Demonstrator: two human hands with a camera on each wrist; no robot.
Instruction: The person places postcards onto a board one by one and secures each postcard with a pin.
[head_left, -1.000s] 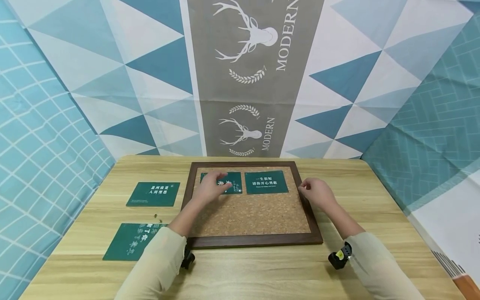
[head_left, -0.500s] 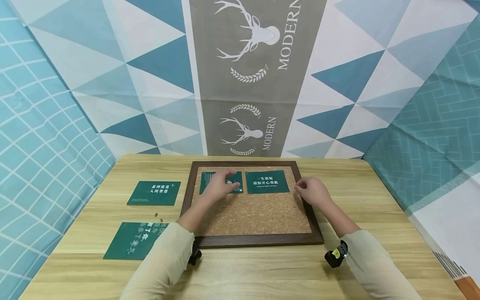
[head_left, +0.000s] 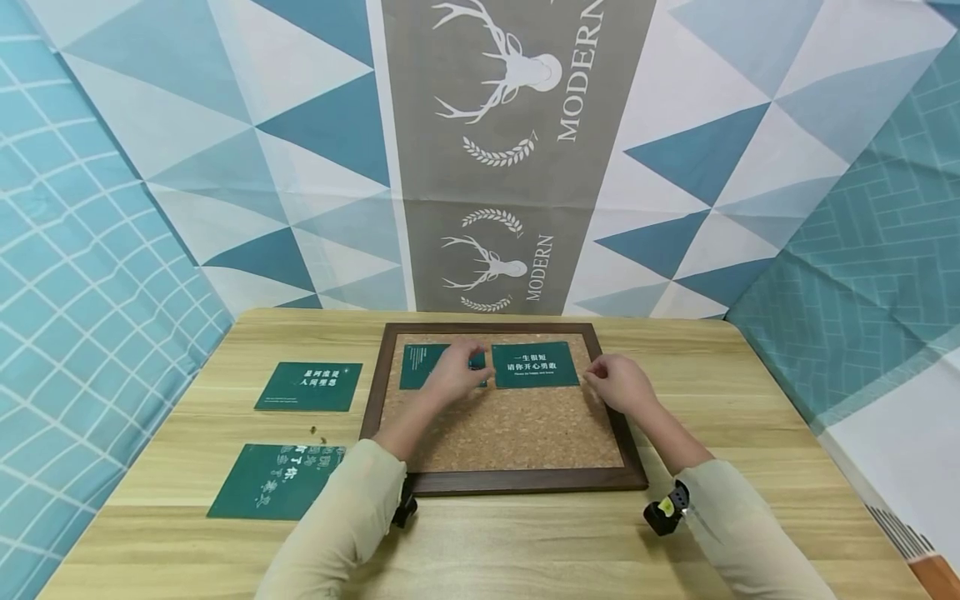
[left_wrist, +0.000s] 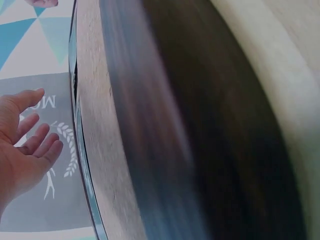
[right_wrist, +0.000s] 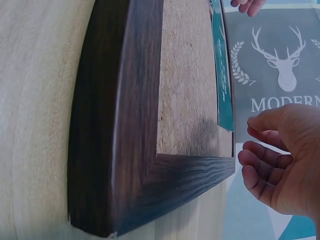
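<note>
A cork board [head_left: 517, 429] with a dark wooden frame [head_left: 517, 482] lies on the table. Two green printed cards lie side by side along its far edge: a left card [head_left: 420, 360] and a right card [head_left: 536, 375]. Over the left card's right part hovers my left hand [head_left: 453, 373], thumb and fingers apart, covering some of the print. My right hand [head_left: 624, 383] is above the frame's right side, fingertips close to the right card's edge. In the right wrist view the right hand [right_wrist: 285, 155] has loosely bent fingers, with nothing visible between them.
Left of the board, a green card [head_left: 307, 387] lies farther back and another card [head_left: 251, 487] nearer, partly under the left sleeve. Tiny brownish bits [head_left: 312, 431] lie between them on the wooden table [head_left: 525, 550]. A patterned cloth [head_left: 330, 150] hangs behind the table.
My left hand has moved right across the left card, uncovering its left part. The right hand has shifted slightly left, toward the right card. Both cards on the board stay put.
</note>
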